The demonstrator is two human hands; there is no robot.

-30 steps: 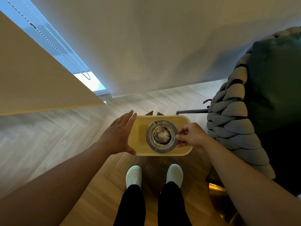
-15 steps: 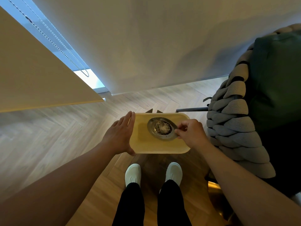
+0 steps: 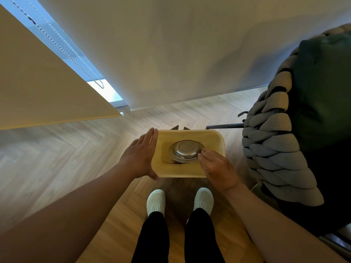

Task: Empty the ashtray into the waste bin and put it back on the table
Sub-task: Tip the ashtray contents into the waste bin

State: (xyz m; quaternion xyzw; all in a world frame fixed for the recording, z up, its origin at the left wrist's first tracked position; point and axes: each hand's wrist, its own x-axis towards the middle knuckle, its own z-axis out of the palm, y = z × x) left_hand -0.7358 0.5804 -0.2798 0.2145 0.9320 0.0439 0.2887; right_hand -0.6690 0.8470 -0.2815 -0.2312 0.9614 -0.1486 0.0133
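Note:
A round metal ashtray (image 3: 185,151) hangs upside down inside the mouth of a yellow waste bin (image 3: 218,141) on the floor in front of my feet. Its shiny underside faces me. My right hand (image 3: 216,168) pinches the ashtray's right rim. Dark ash lies on the bin's bottom beneath the ashtray's near left edge. My left hand (image 3: 140,158) rests flat against the bin's left wall, fingers straight and together, thumb under the near corner.
A chair with thick grey woven rope and a dark green cushion (image 3: 284,141) stands close on the right, its dark leg (image 3: 224,126) reaching toward the bin. A beige panel (image 3: 38,92) overhangs at left. A white wall and a window with a bead chain (image 3: 76,59) lie ahead.
My right hand has turned the ashtray from upright, ash showing, to upside down and lowered it into the bin. Ash now lies on the bin's bottom. My left hand stayed on the bin.

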